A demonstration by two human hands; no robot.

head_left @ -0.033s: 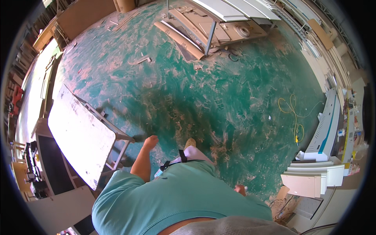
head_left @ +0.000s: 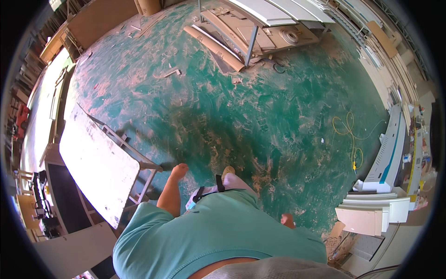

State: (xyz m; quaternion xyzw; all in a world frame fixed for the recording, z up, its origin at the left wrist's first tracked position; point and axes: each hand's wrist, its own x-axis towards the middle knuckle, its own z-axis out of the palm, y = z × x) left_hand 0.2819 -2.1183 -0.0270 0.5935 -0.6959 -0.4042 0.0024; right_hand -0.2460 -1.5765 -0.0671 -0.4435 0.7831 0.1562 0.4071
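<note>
My left hand [head_left: 180,170] hangs low in front of me, its fingers curled in a loose fist with nothing seen in them. Nearest to it is the corner of a white-topped table [head_left: 100,162] on a metal frame, apart from the hand. On the other side, my right hand [head_left: 287,220] shows only in part past my shirt, fingers curled and holding nothing that I can see. One shoe [head_left: 227,171] stands forward on the dusty green floor [head_left: 260,125].
Ahead stands a metal rack [head_left: 251,44] with white panels on top and a cardboard tube [head_left: 216,49] beside it. To the right, a yellow cord [head_left: 351,135] lies by a long grey machine [head_left: 388,153] and stacked pale panels [head_left: 364,218]. Scraps [head_left: 173,72] litter the floor.
The whole view has shifted very slightly. My right hand shows a little higher beside my shirt. Nothing was taken hold of or let go.
</note>
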